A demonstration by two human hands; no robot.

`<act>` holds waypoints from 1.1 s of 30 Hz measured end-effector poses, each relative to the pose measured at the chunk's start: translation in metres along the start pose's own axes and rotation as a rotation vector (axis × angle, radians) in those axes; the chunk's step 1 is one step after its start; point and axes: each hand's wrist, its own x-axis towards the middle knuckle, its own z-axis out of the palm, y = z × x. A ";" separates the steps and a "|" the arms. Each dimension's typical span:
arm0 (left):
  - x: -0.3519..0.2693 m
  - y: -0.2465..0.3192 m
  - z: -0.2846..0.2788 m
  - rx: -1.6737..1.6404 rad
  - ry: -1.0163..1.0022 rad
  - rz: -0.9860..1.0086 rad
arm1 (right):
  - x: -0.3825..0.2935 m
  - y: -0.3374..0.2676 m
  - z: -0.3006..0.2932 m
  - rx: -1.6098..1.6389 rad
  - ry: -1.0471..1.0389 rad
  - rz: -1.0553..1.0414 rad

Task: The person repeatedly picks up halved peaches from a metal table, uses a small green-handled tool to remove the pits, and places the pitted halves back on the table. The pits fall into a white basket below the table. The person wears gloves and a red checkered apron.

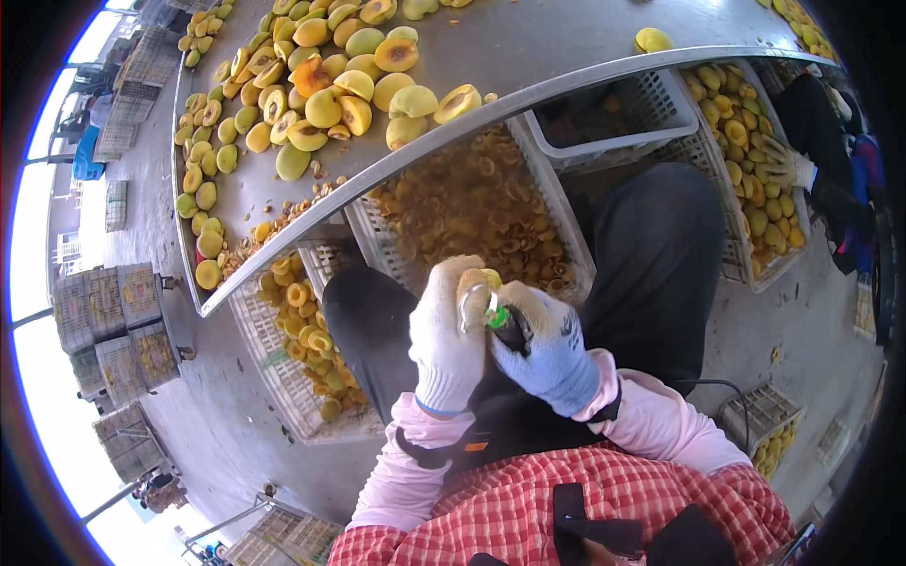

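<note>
My left hand point(449, 336), in a white knit glove with stained fingertips, grips a yellow fruit point(490, 277) that looks like a peach or apricot. Most of the fruit is hidden by the fingers. A blue-and-tan glove covers my right hand point(548, 347), which is closed around the dark handle of a pitting tool point(499, 317) with a green band. The tool's curved metal loop lies against the fruit and left fingers. Both hands meet above my lap, just in front of a plastic crate point(577, 272) of browned fruit halves.
A metal table point(495, 35) holds whole and halved fruit point(322, 106), its raised rim crossing before my knees. Fruit-filled crates stand left point(283, 403) and right point(761, 279). A white plastic basket point(616, 138) sits beneath the table. Another person's gloved hand point(787, 164) reaches into the right crate.
</note>
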 end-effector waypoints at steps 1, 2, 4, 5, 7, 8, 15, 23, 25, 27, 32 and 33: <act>-0.001 -0.002 0.001 -0.225 -0.029 -0.139 | -0.002 -0.001 0.001 0.040 -0.010 0.002; -0.001 -0.004 0.002 -0.302 -0.027 -0.046 | -0.002 -0.002 0.001 0.083 -0.019 0.005; -0.001 -0.006 0.001 -0.395 -0.010 -0.082 | -0.001 -0.004 -0.001 0.221 -0.053 0.020; -0.001 -0.006 -0.001 -0.566 0.012 -0.213 | 0.000 -0.004 -0.002 0.244 -0.051 0.112; 0.000 -0.006 -0.005 -0.729 0.035 -0.182 | 0.002 -0.005 -0.005 0.610 -0.024 0.381; 0.000 -0.006 -0.007 -0.885 -0.007 -0.239 | 0.001 -0.005 -0.007 0.500 -0.081 0.270; -0.013 -0.002 0.007 -0.774 0.109 -0.169 | -0.015 -0.009 0.002 0.111 -0.219 0.116; -0.019 0.005 0.015 -0.790 0.293 -0.065 | -0.021 -0.005 0.007 0.159 -0.224 0.118; -0.018 0.004 0.012 -0.715 0.275 -0.056 | -0.021 -0.005 0.008 0.174 -0.230 0.111; -0.018 0.001 0.008 -0.659 0.230 -0.068 | -0.023 -0.004 0.008 0.176 -0.207 0.075; -0.012 -0.003 -0.002 -0.632 0.110 -0.159 | -0.029 0.002 0.007 0.320 -0.287 0.231; -0.010 -0.003 -0.004 -0.592 0.089 -0.179 | -0.030 0.004 0.008 0.354 -0.307 0.258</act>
